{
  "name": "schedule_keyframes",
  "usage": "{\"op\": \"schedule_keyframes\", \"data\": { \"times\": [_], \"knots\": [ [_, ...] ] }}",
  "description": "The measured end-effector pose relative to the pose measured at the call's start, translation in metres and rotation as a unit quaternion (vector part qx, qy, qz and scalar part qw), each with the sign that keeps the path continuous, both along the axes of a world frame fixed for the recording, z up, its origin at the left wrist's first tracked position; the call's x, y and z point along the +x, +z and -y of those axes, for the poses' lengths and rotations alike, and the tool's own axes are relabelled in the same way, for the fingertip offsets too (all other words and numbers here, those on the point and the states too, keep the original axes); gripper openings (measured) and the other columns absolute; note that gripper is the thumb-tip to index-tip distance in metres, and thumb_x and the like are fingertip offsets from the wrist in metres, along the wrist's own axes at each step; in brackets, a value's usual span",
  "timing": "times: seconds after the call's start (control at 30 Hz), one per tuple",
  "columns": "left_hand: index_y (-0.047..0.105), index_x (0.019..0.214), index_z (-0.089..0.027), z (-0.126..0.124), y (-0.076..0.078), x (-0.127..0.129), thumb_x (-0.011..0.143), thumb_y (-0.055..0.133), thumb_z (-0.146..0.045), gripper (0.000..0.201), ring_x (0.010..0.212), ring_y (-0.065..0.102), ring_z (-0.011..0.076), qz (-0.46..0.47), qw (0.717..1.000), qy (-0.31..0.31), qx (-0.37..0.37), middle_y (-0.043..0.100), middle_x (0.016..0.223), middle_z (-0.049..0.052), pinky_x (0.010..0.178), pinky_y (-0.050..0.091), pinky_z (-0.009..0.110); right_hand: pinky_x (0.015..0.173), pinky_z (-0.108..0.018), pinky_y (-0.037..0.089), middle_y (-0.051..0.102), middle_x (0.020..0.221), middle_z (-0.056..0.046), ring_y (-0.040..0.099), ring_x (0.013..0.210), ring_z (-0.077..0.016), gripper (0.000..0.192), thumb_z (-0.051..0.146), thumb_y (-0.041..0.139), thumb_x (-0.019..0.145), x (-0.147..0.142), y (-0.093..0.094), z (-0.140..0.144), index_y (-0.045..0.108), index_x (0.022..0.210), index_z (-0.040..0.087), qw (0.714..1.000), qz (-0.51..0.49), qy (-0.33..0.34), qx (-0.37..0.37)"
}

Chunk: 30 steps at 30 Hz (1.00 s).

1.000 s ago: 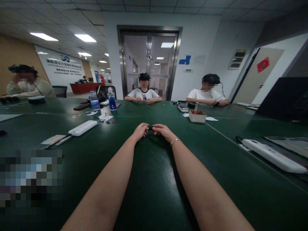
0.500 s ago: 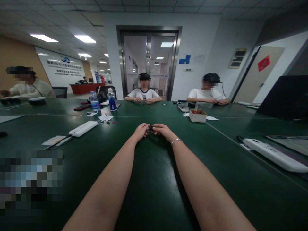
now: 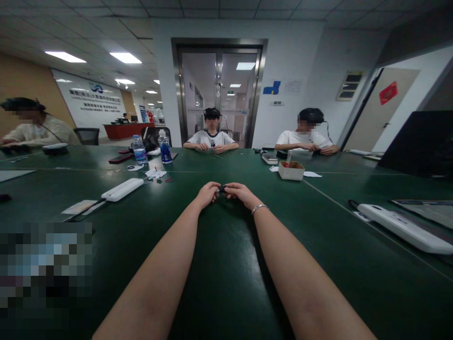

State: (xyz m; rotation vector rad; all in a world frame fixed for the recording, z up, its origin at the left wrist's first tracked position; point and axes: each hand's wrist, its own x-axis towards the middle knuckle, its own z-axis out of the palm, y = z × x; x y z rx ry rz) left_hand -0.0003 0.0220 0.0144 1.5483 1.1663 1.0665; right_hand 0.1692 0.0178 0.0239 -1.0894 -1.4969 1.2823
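Observation:
Between my fingertips is a small black object (image 3: 222, 188), too small and too covered to name. My left hand (image 3: 208, 194) pinches its left end, where a little bit of something shiny shows. From the other side my right hand (image 3: 241, 193) grips its right end with thumb and fingers. Both arms reach far forward over the dark green table (image 3: 226, 264), hands low over its surface. A silver bracelet (image 3: 259, 208) circles my right wrist.
Left of my hands lie a white elongated device (image 3: 122, 189), paper scraps (image 3: 155, 174) and two bottles (image 3: 165, 147). To the right stand a small open box (image 3: 290, 171) and another white device (image 3: 403, 227). Several people sit around the table, one person (image 3: 211, 134) directly opposite.
My hands keep their place and hold on the black object, with at most a slight shift of the fingers. The person at the far left has leaned further left.

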Motion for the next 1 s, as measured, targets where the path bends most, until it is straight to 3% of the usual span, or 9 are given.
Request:
{"op": "schedule_keyframes", "data": {
  "times": [0.13, 0.57, 0.87, 1.0],
  "knots": [
    [0.056, 0.097, -0.012, 0.0009, 0.0009, 0.0011, 0.087, 0.034, -0.025, 0.027, 0.041, 0.041, 0.0064, 0.006, 1.000, 0.001, 0.000, 0.049, 0.057, -0.001, 0.039, 0.033, 0.017, 0.047, -0.016, 0.037, 0.068, 0.074, -0.004, 0.056, 0.051, -0.0066, 0.017, 0.013, 0.063, 0.078, -0.0004, -0.0001, 0.0002, 0.065, 0.095, 0.013, 1.000, -0.002, -0.005, 0.000],
    [0.055, 0.099, -0.013, 0.0059, 0.0058, 0.0029, 0.085, 0.038, -0.023, 0.025, 0.040, 0.040, 0.0064, 0.001, 1.000, -0.016, -0.009, 0.047, 0.055, -0.003, 0.038, 0.030, 0.016, 0.048, -0.016, 0.038, 0.068, 0.074, -0.004, 0.056, 0.051, -0.0067, 0.016, 0.013, 0.062, 0.079, -0.0003, 0.0005, 0.0019, 0.065, 0.095, 0.012, 1.000, 0.000, -0.007, 0.006],
    [0.056, 0.096, -0.013, 0.0028, 0.0022, 0.0010, 0.086, 0.036, -0.027, 0.027, 0.042, 0.042, 0.0063, 0.000, 1.000, -0.004, -0.003, 0.050, 0.057, -0.001, 0.039, 0.032, 0.015, 0.048, -0.016, 0.038, 0.068, 0.074, -0.004, 0.056, 0.051, -0.0071, 0.017, 0.014, 0.063, 0.078, -0.0005, -0.0002, 0.0012, 0.065, 0.095, 0.013, 1.000, 0.002, -0.009, 0.005],
    [0.054, 0.103, -0.015, 0.0045, 0.0039, 0.0019, 0.080, 0.041, -0.019, 0.027, 0.045, 0.045, 0.0061, 0.010, 1.000, 0.010, -0.019, 0.051, 0.066, -0.001, 0.039, 0.032, 0.016, 0.048, -0.016, 0.038, 0.068, 0.075, -0.004, 0.057, 0.052, -0.0068, 0.017, 0.013, 0.062, 0.079, -0.0005, -0.0004, 0.0009, 0.064, 0.096, 0.012, 1.000, 0.003, -0.008, 0.003]
  ]
}}
